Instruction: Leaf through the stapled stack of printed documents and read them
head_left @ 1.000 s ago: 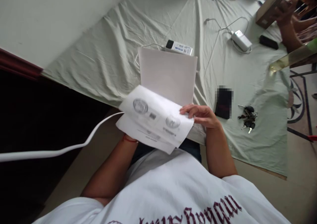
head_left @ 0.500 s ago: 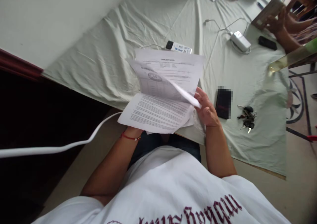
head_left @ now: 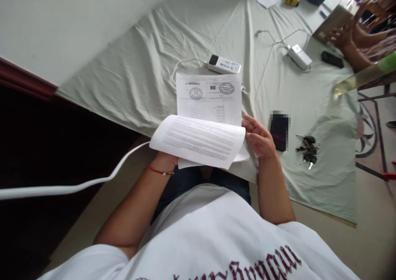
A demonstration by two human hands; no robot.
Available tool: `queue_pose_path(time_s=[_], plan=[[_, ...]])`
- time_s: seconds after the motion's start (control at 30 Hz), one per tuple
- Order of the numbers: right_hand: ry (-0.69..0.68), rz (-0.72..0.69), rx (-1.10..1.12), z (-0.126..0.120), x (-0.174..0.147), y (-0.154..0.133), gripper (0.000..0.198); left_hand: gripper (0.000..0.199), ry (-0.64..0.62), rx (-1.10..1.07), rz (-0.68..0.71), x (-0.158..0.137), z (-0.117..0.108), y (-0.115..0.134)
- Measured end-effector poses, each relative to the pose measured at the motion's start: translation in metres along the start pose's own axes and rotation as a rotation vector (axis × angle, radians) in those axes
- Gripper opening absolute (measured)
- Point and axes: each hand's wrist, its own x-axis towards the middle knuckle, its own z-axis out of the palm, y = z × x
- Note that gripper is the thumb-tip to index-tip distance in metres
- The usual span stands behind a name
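A sheaf of printed papers lies across the table's near edge, its front sheets folded over towards me and curling up. Behind the fold, a flat page shows two oval stamps, a small dark square and a faint table. My left hand, with a red bracelet at the wrist, grips the papers at their lower left; its fingertips are hidden under the curled sheets. At the right edge of the fold is my right hand, fingers stretched and apart, the tips close to or touching the paper.
Right of my hand lie a dark, partly pixelated phone-like object and a bunch of keys. Beyond the papers is a white device on a cable. A white adapter and a black object lie near another person's hands.
The sheet that was in mid-turn has come down towards me, uncovering the stamped page. My right hand has released the sheet's edge and its fingers have straightened.
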Motion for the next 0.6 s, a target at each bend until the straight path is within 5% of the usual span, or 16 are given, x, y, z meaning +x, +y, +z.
queue_pose_path(time_s=[0.1,0.17,0.37,0.6], plan=[[-0.049,-0.006,0.001,0.000,0.000,-0.002,0.066,0.026,-0.025,0.050,-0.001,-0.011,0.011,0.008],[-0.031,-0.012,-0.018,0.002,0.002,0.001,0.069,0.038,-0.087,0.179,-0.022,-0.019,0.015,0.010],[0.261,0.034,-0.107,0.008,0.009,0.014,0.038,0.053,-0.094,0.409,-0.115,-0.032,0.002,-0.004],[0.362,-0.135,-0.267,0.004,0.012,0.023,0.048,0.056,-0.163,0.361,-0.048,-0.038,-0.005,-0.020]])
